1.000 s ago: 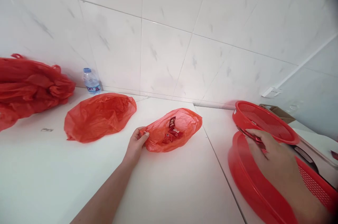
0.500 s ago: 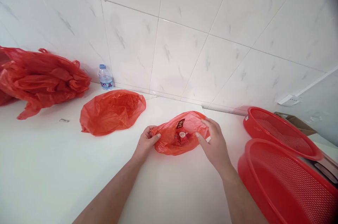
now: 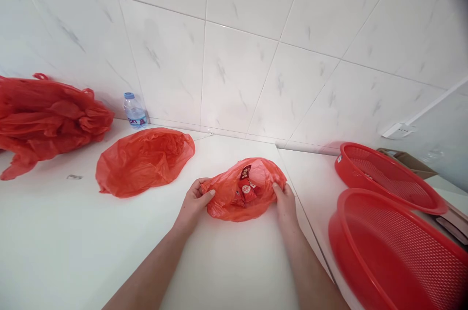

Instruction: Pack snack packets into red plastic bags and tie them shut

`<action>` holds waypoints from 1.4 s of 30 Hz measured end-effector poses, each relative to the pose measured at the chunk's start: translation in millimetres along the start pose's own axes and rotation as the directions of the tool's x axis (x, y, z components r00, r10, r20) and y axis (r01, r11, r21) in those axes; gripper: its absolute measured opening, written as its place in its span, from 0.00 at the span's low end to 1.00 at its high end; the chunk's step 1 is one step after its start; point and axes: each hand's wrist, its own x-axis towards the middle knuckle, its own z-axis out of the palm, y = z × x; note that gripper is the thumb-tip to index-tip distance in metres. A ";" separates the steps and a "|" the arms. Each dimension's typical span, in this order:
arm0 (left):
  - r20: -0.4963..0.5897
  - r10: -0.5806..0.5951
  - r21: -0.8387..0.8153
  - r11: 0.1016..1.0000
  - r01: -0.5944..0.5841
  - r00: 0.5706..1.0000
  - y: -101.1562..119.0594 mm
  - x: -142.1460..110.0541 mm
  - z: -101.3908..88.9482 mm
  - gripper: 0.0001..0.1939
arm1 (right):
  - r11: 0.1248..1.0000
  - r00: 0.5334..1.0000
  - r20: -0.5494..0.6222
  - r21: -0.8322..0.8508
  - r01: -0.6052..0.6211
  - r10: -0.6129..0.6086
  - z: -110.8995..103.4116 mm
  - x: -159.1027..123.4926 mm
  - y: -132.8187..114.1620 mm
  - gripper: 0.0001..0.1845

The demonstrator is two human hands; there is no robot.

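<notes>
A small red plastic bag (image 3: 226, 200) lies on the white counter (image 3: 73, 237), with a few red wrapped sweets (image 3: 247, 188) showing through it. My left hand (image 3: 192, 204) pinches the bag's left edge, thumb over the plastic. My right hand (image 3: 284, 203) grips the bag's right edge, fingers curled into the film. Both forearms reach in from the bottom of the view.
A second flat red bag (image 3: 144, 161) lies to the left, and a big heap of red bags (image 3: 47, 117) at the far left. A small water bottle (image 3: 134, 111) stands by the tiled wall. Two red mesh baskets (image 3: 387, 176) (image 3: 395, 256) sit at the right.
My right hand left the red basket, crossed to the small bag and took hold of its right edge. My left hand has kept its hold on the left edge.
</notes>
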 end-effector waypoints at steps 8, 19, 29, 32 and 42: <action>-0.067 0.038 -0.016 0.999 -0.040 0.997 -3.3 4.5 -3.8 0.15 | 0.997 0.999 0.012 0.060 -0.046 0.045 0.5 -1.2 10.9 0.18; -0.310 0.261 0.257 0.949 -0.184 0.914 53.1 26.2 -5.6 0.21 | 0.961 0.990 -0.117 0.272 -0.044 0.078 -15.2 9.3 -36.5 0.09; -0.165 0.607 0.469 0.742 -0.479 0.777 173.4 36.6 58.6 0.15 | 0.932 0.966 -0.240 0.318 0.173 -0.097 -36.4 17.7 -151.1 0.06; -0.178 0.561 0.387 0.795 -0.466 0.809 185.5 36.1 67.5 0.15 | 0.962 0.967 -0.232 0.220 0.161 -0.109 -39.3 19.6 -159.7 0.06; -0.094 0.484 0.182 0.867 -0.463 0.870 198.6 15.5 72.6 0.17 | 0.895 0.955 0.207 0.434 0.106 -0.214 -65.1 6.1 -165.6 0.18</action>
